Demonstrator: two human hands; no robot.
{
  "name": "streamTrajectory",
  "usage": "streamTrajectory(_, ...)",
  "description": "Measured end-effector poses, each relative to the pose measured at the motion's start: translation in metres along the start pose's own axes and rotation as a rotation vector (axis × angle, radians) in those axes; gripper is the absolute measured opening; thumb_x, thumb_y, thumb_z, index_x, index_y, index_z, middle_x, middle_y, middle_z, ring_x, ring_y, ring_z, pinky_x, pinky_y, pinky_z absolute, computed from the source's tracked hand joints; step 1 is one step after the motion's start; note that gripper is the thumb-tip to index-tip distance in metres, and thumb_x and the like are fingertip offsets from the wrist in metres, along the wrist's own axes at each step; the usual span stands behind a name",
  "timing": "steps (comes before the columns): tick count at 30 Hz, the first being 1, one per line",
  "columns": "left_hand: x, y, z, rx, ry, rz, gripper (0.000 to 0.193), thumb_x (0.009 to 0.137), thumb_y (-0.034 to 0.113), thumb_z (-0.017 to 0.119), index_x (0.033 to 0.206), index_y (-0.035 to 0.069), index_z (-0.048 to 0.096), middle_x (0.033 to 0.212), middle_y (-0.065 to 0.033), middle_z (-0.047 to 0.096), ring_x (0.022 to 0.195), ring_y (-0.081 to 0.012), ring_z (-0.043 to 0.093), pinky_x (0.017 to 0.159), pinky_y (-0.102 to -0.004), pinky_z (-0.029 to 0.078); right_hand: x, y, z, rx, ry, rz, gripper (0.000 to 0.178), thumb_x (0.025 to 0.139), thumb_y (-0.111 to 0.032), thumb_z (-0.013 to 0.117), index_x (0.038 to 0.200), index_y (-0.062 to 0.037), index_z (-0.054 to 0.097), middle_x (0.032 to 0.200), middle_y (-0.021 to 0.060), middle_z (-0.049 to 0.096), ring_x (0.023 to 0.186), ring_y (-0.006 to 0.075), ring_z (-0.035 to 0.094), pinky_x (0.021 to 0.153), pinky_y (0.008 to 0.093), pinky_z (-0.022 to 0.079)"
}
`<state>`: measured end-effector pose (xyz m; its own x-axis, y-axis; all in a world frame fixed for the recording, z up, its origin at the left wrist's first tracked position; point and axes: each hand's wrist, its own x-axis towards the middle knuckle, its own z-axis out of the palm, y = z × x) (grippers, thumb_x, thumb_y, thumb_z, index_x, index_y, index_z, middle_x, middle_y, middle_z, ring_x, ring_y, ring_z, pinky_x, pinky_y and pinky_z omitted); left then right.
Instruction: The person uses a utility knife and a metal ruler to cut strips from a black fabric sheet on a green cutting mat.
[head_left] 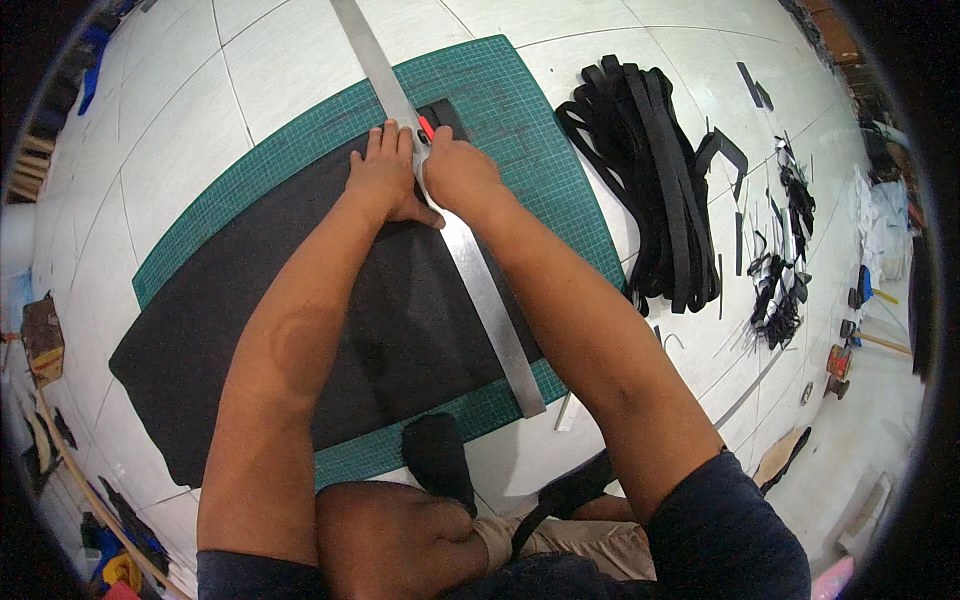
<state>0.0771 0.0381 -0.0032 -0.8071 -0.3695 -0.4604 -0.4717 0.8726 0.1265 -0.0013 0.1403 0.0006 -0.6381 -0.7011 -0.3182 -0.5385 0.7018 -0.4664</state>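
Note:
A sheet of black fabric (280,290) lies over a green gridded cutting mat (510,120) on the floor. Across both runs a long metal ruler (480,280), from the far edge toward my knees. My left hand (385,180) presses flat on the ruler and fabric, fingers spread. Just right of it, my right hand (460,180) is closed around a red-and-black cutter (427,128), held against the ruler's right side near the far end of the fabric. The cutter's blade is hidden.
Right of the mat lies a thick bundle of black straps (650,180). Beyond it are black scraps (785,290) scattered on the white tiled floor (170,170). A small white strip (567,412) rests near the mat's near right corner. My bent leg (400,530) is close to the mat's near edge.

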Motion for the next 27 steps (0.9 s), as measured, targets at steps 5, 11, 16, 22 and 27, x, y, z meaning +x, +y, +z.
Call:
streamTrajectory(5, 0.006, 0.008, -0.003, 0.019, 0.020, 0.037, 0.151, 0.044, 0.061, 0.094, 0.156, 0.000, 0.014, 0.164, -0.0230, 0.013, 0.151, -0.0421, 0.015, 0.114, -0.0643, 0.030, 0.011, 0.004, -0.013, 0.030, -0.048, 0.031, 0.035, 0.096, -0.024, 0.051, 0.117, 0.0039, 0.050, 0.111, 0.0291, 0.068, 0.106, 0.0421, 0.068, 0.091, 0.0503, 0.053)
streamTrajectory(11, 0.006, 0.009, -0.001, 0.069, 0.000, 0.018, 0.151, 0.043, 0.067, 0.091, 0.156, 0.000, 0.015, 0.164, -0.0226, 0.014, 0.151, -0.0419, 0.016, 0.114, -0.0637, 0.031, -0.101, 0.057, 0.002, 0.001, -0.203, 0.082, 0.033, 0.094, -0.016, 0.049, 0.123, -0.0004, 0.042, 0.102, 0.0338, 0.066, 0.098, 0.0490, 0.066, 0.085, 0.0579, 0.051)
streamTrajectory(16, 0.006, 0.000, 0.007, 0.089, 0.058, 0.018, 0.150, 0.045, 0.067, 0.090, 0.157, 0.001, 0.016, 0.164, -0.0225, 0.014, 0.152, -0.0407, 0.015, 0.115, -0.0636, 0.030, -0.267, 0.094, 0.009, -0.046, -0.355, 0.208, 0.029, 0.094, -0.015, 0.047, 0.119, -0.0012, 0.039, 0.090, 0.0302, 0.067, 0.083, 0.0497, 0.067, 0.074, 0.0590, 0.053)
streamTrajectory(22, 0.012, 0.001, 0.018, 0.031, 0.118, 0.058, 0.150, 0.044, 0.064, 0.092, 0.157, 0.002, 0.017, 0.164, -0.0227, 0.015, 0.152, -0.0400, 0.015, 0.116, -0.0633, 0.029, -0.384, 0.135, -0.007, -0.138, -0.531, 0.312, 0.027, 0.097, -0.018, 0.049, 0.117, -0.0020, 0.041, 0.086, 0.0260, 0.068, 0.079, 0.0470, 0.068, 0.067, 0.0584, 0.053)
streamTrajectory(27, 0.005, -0.013, 0.014, 0.073, 0.062, 0.017, 0.152, 0.044, 0.068, 0.091, 0.157, 0.000, 0.015, 0.164, -0.0243, 0.013, 0.152, -0.0423, 0.013, 0.116, -0.0640, 0.028, -0.304, 0.094, -0.043, 0.033, -0.233, 0.165, 0.023, 0.100, -0.019, 0.049, 0.112, -0.0017, 0.039, 0.085, 0.0287, 0.066, 0.073, 0.0484, 0.065, 0.063, 0.0601, 0.050)
